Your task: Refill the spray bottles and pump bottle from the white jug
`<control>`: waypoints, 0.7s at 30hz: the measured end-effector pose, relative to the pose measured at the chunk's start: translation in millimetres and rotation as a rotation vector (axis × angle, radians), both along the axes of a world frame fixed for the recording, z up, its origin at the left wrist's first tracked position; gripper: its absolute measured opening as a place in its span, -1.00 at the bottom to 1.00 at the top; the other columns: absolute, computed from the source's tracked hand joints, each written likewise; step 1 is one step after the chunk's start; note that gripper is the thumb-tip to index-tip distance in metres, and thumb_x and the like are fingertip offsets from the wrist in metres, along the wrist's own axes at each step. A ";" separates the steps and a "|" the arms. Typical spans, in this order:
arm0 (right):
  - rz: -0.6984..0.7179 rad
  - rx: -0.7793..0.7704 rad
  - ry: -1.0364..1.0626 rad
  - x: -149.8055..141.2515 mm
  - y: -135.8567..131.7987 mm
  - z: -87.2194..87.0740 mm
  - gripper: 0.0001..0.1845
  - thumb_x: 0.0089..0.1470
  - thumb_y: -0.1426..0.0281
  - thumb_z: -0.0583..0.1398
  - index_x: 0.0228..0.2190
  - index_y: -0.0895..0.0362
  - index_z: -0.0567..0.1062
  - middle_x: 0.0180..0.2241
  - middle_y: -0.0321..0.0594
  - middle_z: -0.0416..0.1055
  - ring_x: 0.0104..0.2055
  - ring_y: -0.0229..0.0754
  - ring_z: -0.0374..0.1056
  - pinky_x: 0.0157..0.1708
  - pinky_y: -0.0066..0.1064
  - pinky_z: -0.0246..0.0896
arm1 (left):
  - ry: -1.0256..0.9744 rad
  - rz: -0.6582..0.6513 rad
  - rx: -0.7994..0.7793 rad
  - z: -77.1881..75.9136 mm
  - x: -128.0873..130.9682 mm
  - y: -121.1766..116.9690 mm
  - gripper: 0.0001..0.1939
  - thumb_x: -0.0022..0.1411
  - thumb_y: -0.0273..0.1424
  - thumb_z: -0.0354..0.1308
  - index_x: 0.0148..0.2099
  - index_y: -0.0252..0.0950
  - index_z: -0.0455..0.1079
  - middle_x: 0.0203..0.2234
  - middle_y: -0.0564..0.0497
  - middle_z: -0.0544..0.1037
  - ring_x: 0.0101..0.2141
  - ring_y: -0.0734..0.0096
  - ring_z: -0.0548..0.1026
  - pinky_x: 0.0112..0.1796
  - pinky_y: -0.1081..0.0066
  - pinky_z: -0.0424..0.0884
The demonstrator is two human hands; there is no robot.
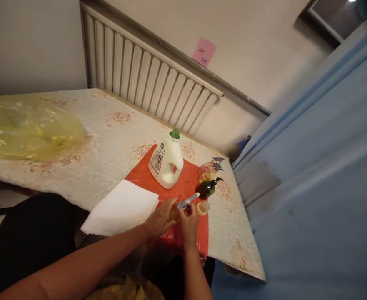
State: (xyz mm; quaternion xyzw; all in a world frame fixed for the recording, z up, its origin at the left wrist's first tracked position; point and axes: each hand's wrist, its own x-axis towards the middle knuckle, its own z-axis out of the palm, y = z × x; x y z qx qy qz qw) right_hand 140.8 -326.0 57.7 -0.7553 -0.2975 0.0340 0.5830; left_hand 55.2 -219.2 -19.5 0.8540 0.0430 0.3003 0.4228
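Observation:
Over the red plastic sheet point(186, 183), my left hand point(160, 218) is closed around a small see-through bottle point(173, 214), mostly hidden by the fingers. My right hand point(189, 223) has its fingers closed on a grey pump head point(188, 201) at the bottle's top; its pale tip points to the upper right. Just right of that hand lies a whitish cap point(203, 207). A dark green pump bottle point(205, 189) stands behind the cap. Farther back is a large white jug point(167, 162) with a handle, a label and a green piece in its mouth.
A folded white cloth or paper point(121, 208) lies left of my hands. A pinkish clear bottle with a dark top point(208, 170) stands behind the green one. The yellow plastic bag point(33, 129) is far left on the flowered tablecloth point(108, 133). A blue curtain point(311, 166) hangs right.

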 end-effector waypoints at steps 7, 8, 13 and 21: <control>-0.184 0.007 -0.035 -3.8 10.1 -15.6 -0.72 -0.13 0.22 0.31 -0.39 0.13 0.47 -0.39 -0.24 0.49 -0.34 -0.13 0.36 -0.23 -0.33 0.26 | 0.042 0.036 -0.032 -0.2 -0.3 -0.7 -0.18 0.21 -0.44 0.15 0.43 -0.27 -0.13 0.29 -0.31 0.21 0.29 -0.01 0.21 0.25 -0.14 0.17; -0.185 0.008 -0.033 -3.9 10.6 -16.5 -0.71 -0.12 0.21 0.31 -0.38 0.14 0.48 -0.39 -0.24 0.50 -0.33 -0.13 0.37 -0.22 -0.33 0.26 | 0.047 0.037 -0.035 0.2 -0.6 -0.5 -0.17 0.20 -0.46 0.15 0.43 -0.25 -0.14 0.30 -0.30 0.21 0.29 0.00 0.21 0.25 -0.14 0.18; -0.117 0.000 -0.024 -7.4 6.8 -15.3 -0.61 -0.13 0.25 0.32 -0.22 0.16 0.54 -0.26 -0.17 0.57 -0.23 -0.08 0.44 -0.16 -0.31 0.31 | 0.091 0.012 -0.068 2.6 -2.9 0.4 -0.15 0.18 -0.48 0.17 0.43 -0.23 -0.13 0.31 -0.30 0.21 0.28 0.00 0.24 0.23 -0.12 0.23; -0.103 -0.129 -0.021 -7.5 -3.4 -35.4 -0.30 -0.28 0.32 0.39 -0.01 0.19 0.50 -0.08 0.00 0.57 -0.03 0.09 0.48 -0.02 -0.19 0.35 | 0.111 0.139 0.070 -8.6 -23.6 20.2 -0.16 0.23 -0.19 0.23 0.41 -0.27 -0.07 0.32 -0.34 0.20 0.31 -0.09 0.20 0.23 -0.12 0.22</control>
